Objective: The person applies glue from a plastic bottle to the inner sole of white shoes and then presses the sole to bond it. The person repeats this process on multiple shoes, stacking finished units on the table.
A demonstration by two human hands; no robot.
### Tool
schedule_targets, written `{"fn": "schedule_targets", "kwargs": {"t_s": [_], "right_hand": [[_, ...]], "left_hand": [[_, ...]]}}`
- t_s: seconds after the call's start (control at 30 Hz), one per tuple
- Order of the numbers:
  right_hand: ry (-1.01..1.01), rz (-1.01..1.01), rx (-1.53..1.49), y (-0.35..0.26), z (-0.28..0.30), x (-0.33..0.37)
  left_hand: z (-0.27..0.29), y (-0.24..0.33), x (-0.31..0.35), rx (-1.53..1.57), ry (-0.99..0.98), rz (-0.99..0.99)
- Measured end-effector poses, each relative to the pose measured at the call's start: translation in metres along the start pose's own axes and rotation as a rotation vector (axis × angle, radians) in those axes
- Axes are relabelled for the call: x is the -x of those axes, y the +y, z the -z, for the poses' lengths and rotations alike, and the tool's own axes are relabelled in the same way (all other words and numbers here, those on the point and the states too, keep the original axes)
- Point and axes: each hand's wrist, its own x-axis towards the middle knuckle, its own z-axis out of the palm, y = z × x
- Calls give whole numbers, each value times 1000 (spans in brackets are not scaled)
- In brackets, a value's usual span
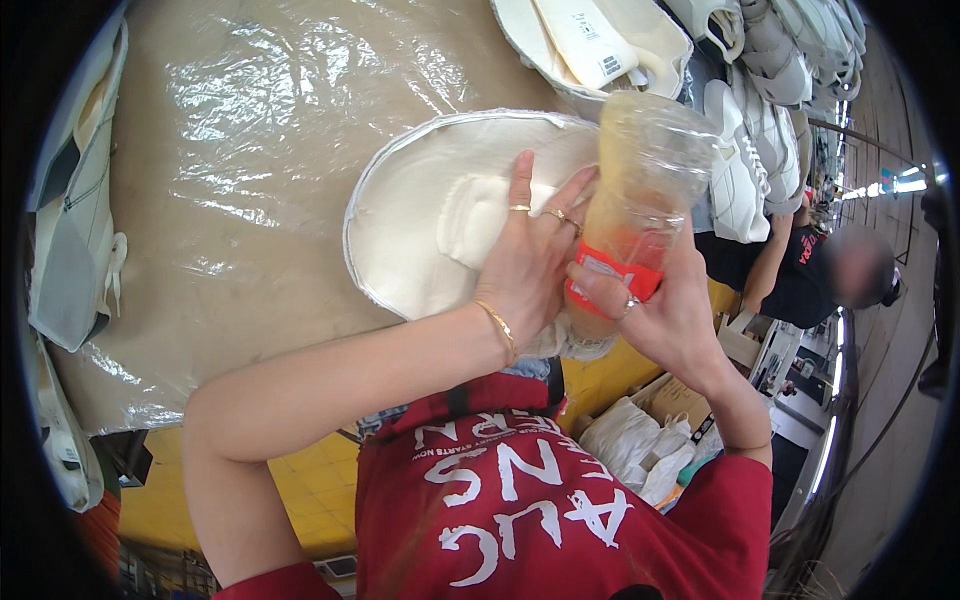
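Note:
A cream shoe upper [400, 230] with a grey stitched edge lies on the plastic-covered table, its lining side facing up. My left hand [535, 250] rests on it with fingers spread, wearing rings and a bracelet. In my right hand [665, 305] is a clear plastic bottle [650, 165] with a red label, tilted over the upper's right side. A yellowish coating or residue shows on the bottle's wall. Its narrow end points down toward me, and my hand partly hides it.
Another cream upper [520, 30] with a labelled piece in it lies behind. Grey-and-white shoe pieces [75, 250] line the left edge. White shoes [735, 160] are stacked at the right, near a co-worker in a black shirt [800, 275]. White bags [640, 445] sit below the table.

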Motion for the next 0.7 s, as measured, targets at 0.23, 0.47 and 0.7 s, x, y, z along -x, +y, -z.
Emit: {"fn": "schedule_targets", "kwargs": {"t_s": [0.23, 0.47, 0.7], "right_hand": [[-329, -52, 339, -28, 17, -18], [-281, 304, 670, -33, 30, -46], [-211, 58, 206, -13, 13, -21]], "left_hand": [[-13, 4, 5, 8, 87, 43], [-12, 6, 5, 122, 22, 84], [-5, 6, -1, 1, -104, 39]]}}
